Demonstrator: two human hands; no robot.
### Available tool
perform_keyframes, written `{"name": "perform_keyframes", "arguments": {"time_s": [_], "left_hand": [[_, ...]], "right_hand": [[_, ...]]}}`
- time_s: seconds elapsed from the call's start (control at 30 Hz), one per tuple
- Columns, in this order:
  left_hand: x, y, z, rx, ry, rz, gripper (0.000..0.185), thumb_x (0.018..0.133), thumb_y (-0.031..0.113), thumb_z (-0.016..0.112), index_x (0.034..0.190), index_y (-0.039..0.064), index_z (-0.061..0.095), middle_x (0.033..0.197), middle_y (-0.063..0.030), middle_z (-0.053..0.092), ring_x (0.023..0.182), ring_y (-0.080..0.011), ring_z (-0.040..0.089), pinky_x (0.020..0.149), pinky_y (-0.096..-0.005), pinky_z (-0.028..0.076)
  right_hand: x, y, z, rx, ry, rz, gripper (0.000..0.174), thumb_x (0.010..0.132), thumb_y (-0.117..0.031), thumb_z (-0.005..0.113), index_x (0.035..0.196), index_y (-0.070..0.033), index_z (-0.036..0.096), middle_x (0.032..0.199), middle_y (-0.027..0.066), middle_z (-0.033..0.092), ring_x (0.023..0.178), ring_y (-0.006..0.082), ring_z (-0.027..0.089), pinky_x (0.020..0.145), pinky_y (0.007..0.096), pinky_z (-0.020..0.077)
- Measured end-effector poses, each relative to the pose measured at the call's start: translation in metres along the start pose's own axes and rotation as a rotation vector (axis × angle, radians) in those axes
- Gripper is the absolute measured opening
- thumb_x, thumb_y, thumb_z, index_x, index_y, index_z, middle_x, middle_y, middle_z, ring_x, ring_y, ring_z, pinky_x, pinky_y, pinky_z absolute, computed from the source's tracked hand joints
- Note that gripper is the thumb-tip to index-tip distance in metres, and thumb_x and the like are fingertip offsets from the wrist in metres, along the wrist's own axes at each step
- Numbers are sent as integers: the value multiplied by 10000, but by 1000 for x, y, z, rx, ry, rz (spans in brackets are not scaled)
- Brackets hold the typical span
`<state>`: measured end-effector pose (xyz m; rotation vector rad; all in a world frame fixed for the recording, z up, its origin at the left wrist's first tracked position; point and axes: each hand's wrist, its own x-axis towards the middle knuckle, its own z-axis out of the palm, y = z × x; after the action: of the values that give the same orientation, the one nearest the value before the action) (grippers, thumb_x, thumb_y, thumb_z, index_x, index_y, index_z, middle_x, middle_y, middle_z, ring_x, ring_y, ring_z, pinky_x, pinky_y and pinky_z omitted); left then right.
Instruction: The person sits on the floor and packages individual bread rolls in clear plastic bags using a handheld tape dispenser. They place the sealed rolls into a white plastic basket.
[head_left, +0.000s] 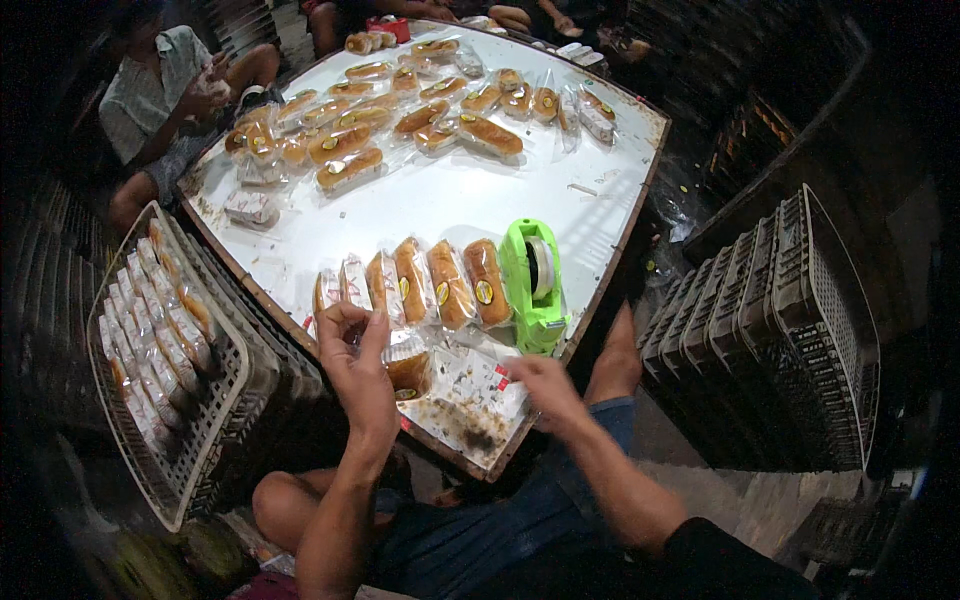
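My left hand (358, 367) is raised at the near corner of the white table, its fingers curled and the thumb upright. A plastic-wrapped bread roll (409, 375) lies just right of it, partly hidden. Whether my fingers pinch its clear wrapper cannot be made out. My right hand (553, 391), blurred, has its fingertips beside small red tape pieces (502, 377) on the table; what it holds is unclear. Beyond the hands, a row of wrapped bread rolls (452, 285) leans against a green tape dispenser (531, 289).
More wrapped rolls (491, 135) cover the far half of the white table (465, 195). A plastic crate (232, 390) of packed rolls stands at left, stacked crates (757, 330) at right. A person (169, 97) sits at the far left; other people's limbs show behind the table.
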<state>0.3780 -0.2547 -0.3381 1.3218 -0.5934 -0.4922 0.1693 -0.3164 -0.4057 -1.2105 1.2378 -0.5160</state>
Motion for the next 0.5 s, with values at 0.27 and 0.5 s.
{"name": "perform_keyframes", "arguments": {"time_s": [0.27,0.5], "left_hand": [[-9,1,4,105,54,57,101,957,66,570,1017,19,503,942,-42,525,882,-120,493,840,-283,420],[-20,18,3,283,-56,208,142,939,28,584,1032,6,479,923,-54,531,850,-120,527,787,-279,455]], "right_hand": [[-23,-78,96,55,37,-765,128,951,-121,593,1030,-22,614,1069,59,497,955,133,506,837,282,433],[2,-77,83,311,-215,-525,493,895,-19,582,1356,-68,415,1087,41,506,891,102,515,762,250,464]]}}
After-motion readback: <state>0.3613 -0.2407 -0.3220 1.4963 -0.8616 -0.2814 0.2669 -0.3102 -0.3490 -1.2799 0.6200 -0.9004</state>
